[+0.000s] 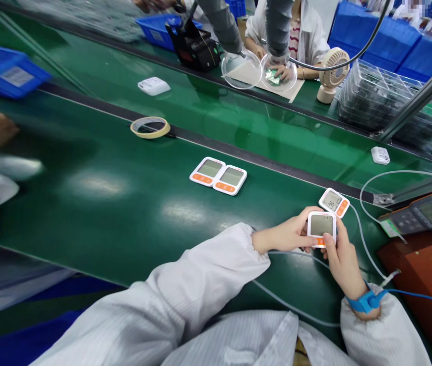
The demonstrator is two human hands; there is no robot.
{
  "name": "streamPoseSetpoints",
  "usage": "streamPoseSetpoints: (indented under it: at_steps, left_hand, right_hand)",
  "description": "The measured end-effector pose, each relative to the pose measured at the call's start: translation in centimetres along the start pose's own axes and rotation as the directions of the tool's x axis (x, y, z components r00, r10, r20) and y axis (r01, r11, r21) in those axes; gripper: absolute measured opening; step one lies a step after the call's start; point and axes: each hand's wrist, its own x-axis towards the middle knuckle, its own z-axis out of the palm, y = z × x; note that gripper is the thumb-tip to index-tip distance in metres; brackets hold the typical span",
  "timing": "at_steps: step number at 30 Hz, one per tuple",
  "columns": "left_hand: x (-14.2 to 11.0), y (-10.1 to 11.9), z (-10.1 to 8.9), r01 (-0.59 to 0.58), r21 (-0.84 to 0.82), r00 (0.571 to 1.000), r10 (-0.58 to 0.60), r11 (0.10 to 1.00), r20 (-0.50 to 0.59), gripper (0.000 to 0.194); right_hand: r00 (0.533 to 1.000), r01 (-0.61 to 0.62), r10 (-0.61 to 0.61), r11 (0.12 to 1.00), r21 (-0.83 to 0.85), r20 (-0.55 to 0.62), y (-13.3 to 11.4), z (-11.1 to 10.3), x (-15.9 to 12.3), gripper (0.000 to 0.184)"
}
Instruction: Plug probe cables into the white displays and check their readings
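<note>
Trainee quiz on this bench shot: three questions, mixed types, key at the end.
1. The left hand and right hand hold which item?
A) tape roll
B) portable fan
C) white-and-orange display unit
2. How many similar display units lie side by side on the green bench?
3. True or false: the blue wrist strap is on the right wrist.

Key: 1. C; 2. Two; 3. True.

left grip (294,232), right grip (343,257), curled close together

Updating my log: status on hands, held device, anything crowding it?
Left hand and right hand gripping white-orange device. Screen facing up. Second device close beyond.
</note>
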Motion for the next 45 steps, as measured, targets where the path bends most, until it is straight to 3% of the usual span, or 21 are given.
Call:
streamPoseSetpoints:
  at_steps: [45]
  left_hand:
    - [0.00,-0.35,-0.16,-0.025,0.017,1.000,0.025,1.000,-0.002,0.070]
  right_hand:
    - [0.999,-0.042,0.042,0.999,0.008,0.011,0.06,-0.03,0.17,0.056]
